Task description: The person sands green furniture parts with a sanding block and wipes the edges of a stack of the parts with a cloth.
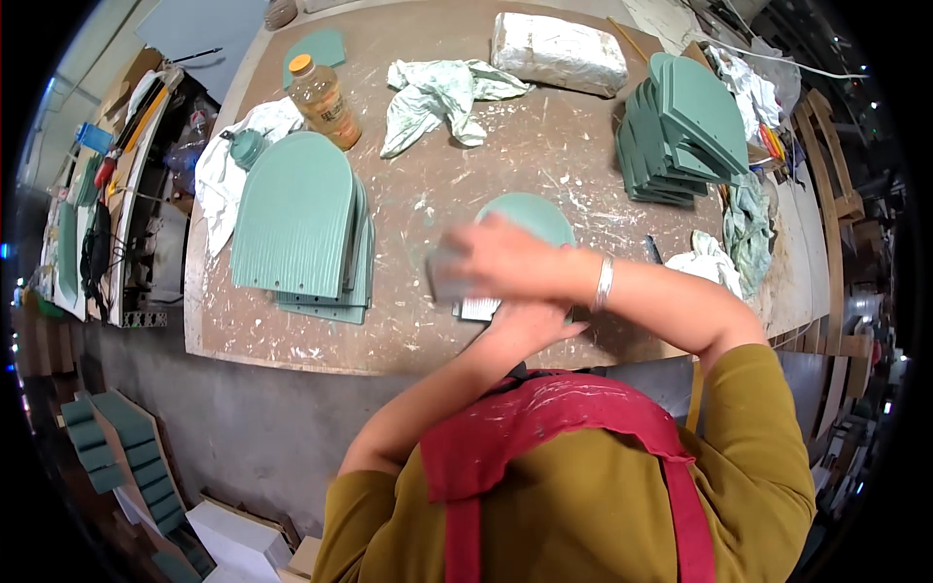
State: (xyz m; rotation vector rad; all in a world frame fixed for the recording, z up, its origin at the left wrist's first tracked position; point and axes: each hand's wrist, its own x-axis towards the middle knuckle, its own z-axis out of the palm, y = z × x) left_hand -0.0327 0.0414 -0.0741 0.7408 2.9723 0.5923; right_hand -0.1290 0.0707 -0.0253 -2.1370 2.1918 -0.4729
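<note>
A green round-topped panel [530, 212] lies on the table in front of me, mostly covered by my hands. My left hand [530, 328] rests low over this panel with its thumb stretched out to the right; the other fingers are hidden under my right arm. Crossing above it, my right hand [491, 255] reaches leftward and is smeared by motion. Its fingers look closed round a blurred grey pad [447, 277] at the panel's left edge. A white ridged patch [479, 308] shows just below that hand.
Stacks of green panels stand at left [292, 214] and far right [695, 117]. Behind are a bottle with an orange cap [328, 107], a stained cloth [437, 97] and a white wrapped package [559, 53]. A small green jar [247, 149] sits on a white rag [219, 185].
</note>
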